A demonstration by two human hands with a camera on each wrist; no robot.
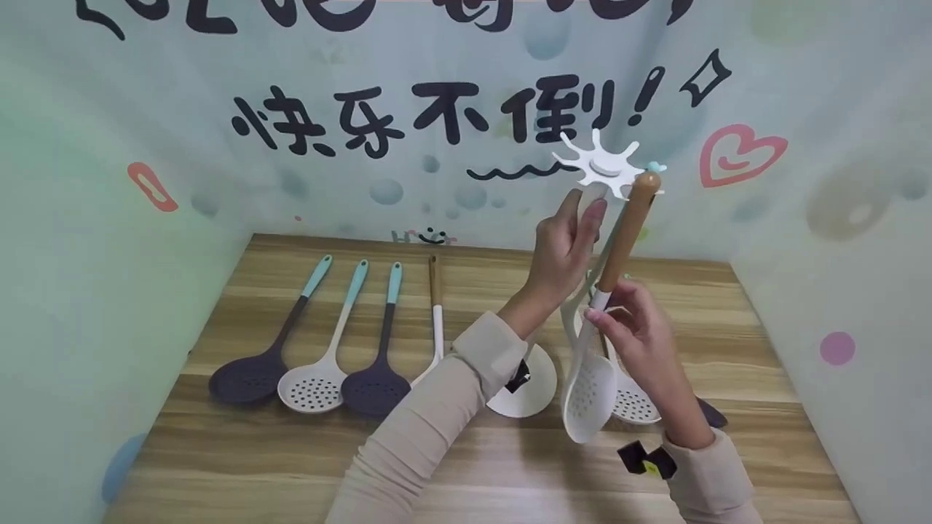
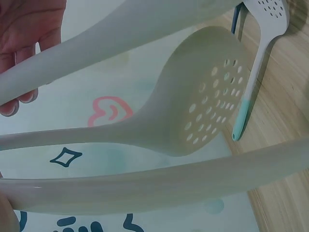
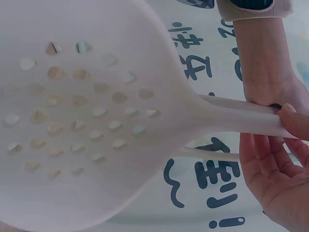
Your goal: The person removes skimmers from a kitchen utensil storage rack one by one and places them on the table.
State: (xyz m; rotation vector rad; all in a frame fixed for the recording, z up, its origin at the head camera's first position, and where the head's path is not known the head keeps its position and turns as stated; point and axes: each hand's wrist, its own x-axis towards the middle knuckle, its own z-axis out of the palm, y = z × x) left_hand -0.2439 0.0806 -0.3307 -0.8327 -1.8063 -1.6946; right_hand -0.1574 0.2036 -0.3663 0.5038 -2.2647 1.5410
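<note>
A white utensil stand has a star-shaped top (image 1: 608,171) and a round base (image 1: 528,389). My left hand (image 1: 561,247) grips its post just below the star. Between thumb and fingers, my right hand (image 1: 644,327) pinches the white shaft of a slotted spoon (image 1: 590,397), head down. The spoon's brown handle (image 1: 630,233) reaches up to the star's arms; I cannot tell whether it is hooked there. A light slotted spoon (image 2: 193,96) with a teal handle end (image 1: 653,167) hangs beside it. In the right wrist view, the perforated spoon head (image 3: 87,116) fills the left side.
To the left on the wooden table (image 1: 291,466) lie a dark skimmer (image 1: 247,378), a white skimmer (image 1: 313,389), another dark skimmer (image 1: 375,389) and a brown-handled utensil (image 1: 437,320), partly behind my sleeve. Another white skimmer (image 1: 637,404) and a dark utensil (image 1: 712,413) lie on the right.
</note>
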